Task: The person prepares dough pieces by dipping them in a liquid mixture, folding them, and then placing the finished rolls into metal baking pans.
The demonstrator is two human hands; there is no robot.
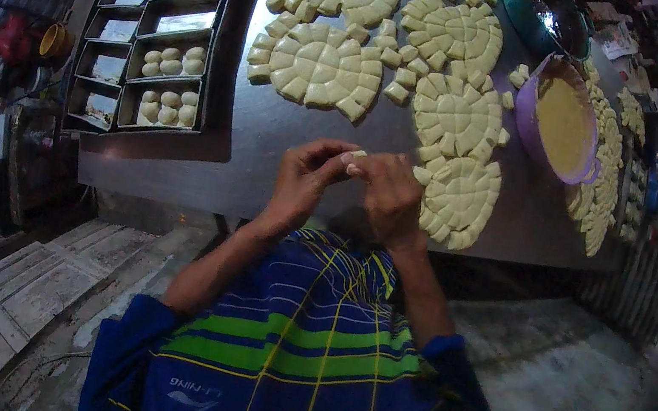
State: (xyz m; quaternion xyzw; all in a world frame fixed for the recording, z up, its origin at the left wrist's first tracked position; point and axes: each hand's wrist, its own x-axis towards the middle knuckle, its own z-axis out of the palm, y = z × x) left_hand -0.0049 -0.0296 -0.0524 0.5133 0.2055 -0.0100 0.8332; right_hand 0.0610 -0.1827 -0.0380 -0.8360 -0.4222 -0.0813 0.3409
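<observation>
Close in front of me, just above the table's near edge, my two hands meet. Between the fingertips of my left hand (pixel 305 174) and my right hand (pixel 391 196) is a small pale piece of dough (pixel 358 154). Both hands are closed on it, and the fingers cover most of it. Another small dough lump (pixel 422 175) shows beside the right hand; whether that hand touches it I cannot tell. To the right lies a round of dough cut into segments (pixel 457 200). Ahead is a larger cut round (pixel 317 66).
At the left stands a dark baking tin with compartments (pixel 215 41); two of them hold rows of dough balls (pixel 171 63). A purple basin (pixel 527 108) with a yellowish filling and a green basin (pixel 515 11) stand at the right. More cut dough covers the metal table (pixel 255 185).
</observation>
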